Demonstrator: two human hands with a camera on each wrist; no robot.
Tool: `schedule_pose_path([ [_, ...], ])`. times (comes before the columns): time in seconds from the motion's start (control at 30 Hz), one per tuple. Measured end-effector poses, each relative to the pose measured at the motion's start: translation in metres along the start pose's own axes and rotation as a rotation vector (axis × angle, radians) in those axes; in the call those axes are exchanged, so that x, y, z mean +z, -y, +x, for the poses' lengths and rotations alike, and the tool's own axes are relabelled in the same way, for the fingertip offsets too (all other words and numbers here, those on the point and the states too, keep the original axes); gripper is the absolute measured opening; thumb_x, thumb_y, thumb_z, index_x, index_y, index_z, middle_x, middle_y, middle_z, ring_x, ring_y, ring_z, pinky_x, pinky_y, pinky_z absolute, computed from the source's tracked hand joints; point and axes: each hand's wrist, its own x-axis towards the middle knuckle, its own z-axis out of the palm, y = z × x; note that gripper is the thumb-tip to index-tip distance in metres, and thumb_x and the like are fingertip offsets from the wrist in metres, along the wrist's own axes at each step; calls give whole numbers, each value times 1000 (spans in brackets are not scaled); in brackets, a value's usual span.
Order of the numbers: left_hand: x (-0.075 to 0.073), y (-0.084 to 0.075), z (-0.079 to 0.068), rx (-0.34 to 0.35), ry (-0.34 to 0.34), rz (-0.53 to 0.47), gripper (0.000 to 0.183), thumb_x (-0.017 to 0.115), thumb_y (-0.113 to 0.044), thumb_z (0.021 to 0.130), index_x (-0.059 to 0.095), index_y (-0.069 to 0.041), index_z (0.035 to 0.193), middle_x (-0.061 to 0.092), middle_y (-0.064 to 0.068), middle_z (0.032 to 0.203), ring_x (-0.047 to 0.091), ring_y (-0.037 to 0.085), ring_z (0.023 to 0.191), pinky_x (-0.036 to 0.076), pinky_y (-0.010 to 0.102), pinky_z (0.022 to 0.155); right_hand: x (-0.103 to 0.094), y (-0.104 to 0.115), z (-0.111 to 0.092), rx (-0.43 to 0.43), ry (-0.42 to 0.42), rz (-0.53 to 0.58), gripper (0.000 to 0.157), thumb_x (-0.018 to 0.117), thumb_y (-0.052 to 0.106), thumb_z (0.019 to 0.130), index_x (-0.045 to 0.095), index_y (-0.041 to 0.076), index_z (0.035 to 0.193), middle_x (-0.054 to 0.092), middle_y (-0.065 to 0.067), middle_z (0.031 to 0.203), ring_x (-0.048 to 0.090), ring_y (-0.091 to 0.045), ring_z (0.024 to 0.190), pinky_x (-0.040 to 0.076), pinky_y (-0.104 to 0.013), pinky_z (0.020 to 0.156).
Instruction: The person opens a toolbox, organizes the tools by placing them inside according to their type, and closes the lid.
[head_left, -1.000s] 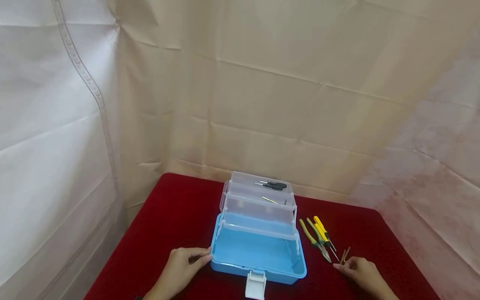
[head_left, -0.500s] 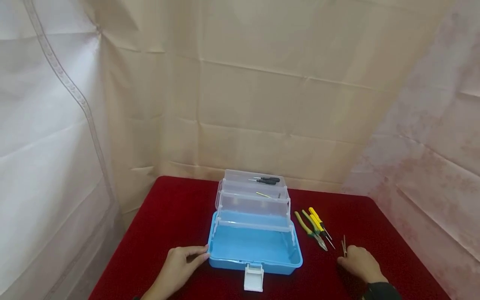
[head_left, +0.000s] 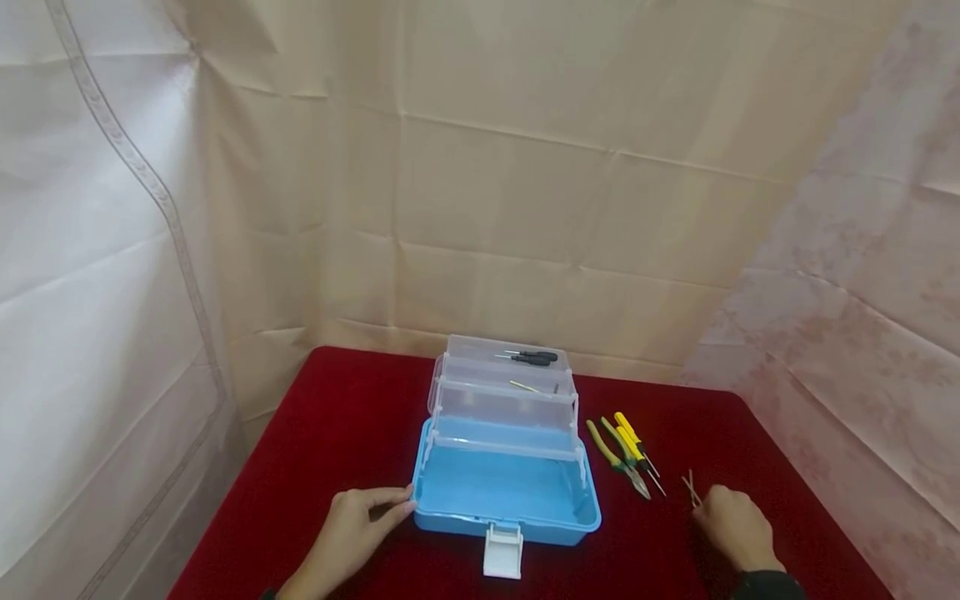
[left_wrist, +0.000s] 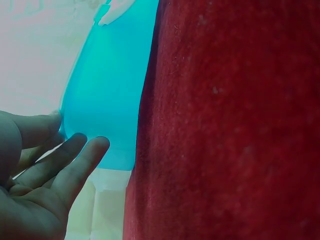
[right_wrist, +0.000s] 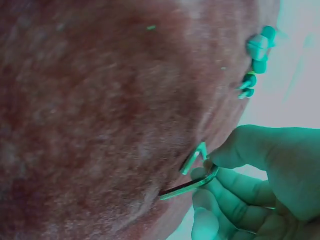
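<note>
A blue toolbox (head_left: 495,483) stands unfolded on the red cloth, its clear tiered trays (head_left: 502,404) raised behind. At its left front corner my left hand (head_left: 348,531) pinches the rim between thumb and fingers; in the left wrist view, fingertips (left_wrist: 102,145) touch the outer wall. Right of the box, my right hand (head_left: 735,521) is low over the cloth. Its thumb and fingers pinch a thin L-shaped hex key (right_wrist: 185,189) in the right wrist view. A second, shorter-looking bent hex key (right_wrist: 192,159) shows just beyond; whether the hand also holds it is unclear.
Green-and-yellow pliers (head_left: 620,461) and yellow-handled screwdrivers (head_left: 628,442) lie between box and right hand. Black screwdrivers (head_left: 534,360) and a brass-coloured rod (head_left: 523,386) sit in the upper trays. A white latch (head_left: 503,554) hangs off the box front. Beige sheeting (head_left: 502,208) rises behind the table.
My right hand has turned knuckles-up and shifted slightly right, still with the thin metal piece. The left hand stays at the box corner. The whole head view has shifted a little.
</note>
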Motion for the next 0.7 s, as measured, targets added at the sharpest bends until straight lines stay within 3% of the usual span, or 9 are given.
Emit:
schedule_pose_path([
  [0.2, 0, -1, -1, -10, -19, 4, 34, 69, -34, 90, 75, -8, 111, 71, -3, 109, 66, 10, 101, 54, 26, 81, -13, 7, 3, 2, -19, 79, 15, 59, 18, 91, 65, 5, 85, 59, 1, 71, 54, -16, 63, 44, -35, 53],
  [0.3, 1, -1, -2, -8, -28, 13, 35, 69, -35, 89, 75, -8, 111, 71, -4, 109, 66, 10, 102, 53, 26, 82, -15, 12, 5, -21, -72, 109, 20, 61, 19, 92, 68, 1, 95, 64, 0, 78, 59, -16, 67, 48, -37, 57],
  [0.5, 3, -2, -3, -2, -29, 23, 34, 70, -32, 90, 74, -7, 112, 70, -3, 110, 67, 11, 101, 54, 26, 82, -18, 26, 2, -32, -150, 175, 21, 63, 17, 93, 67, -1, 102, 66, -2, 80, 59, -13, 65, 45, -31, 54],
  [0.7, 3, -2, -1, -6, -27, 22, 35, 70, -33, 89, 74, -7, 112, 71, -2, 110, 67, 11, 101, 54, 26, 81, -23, 39, -1, -64, -210, 228, 33, 64, 34, 94, 68, 2, 101, 67, -3, 84, 61, -16, 70, 47, -32, 57],
])
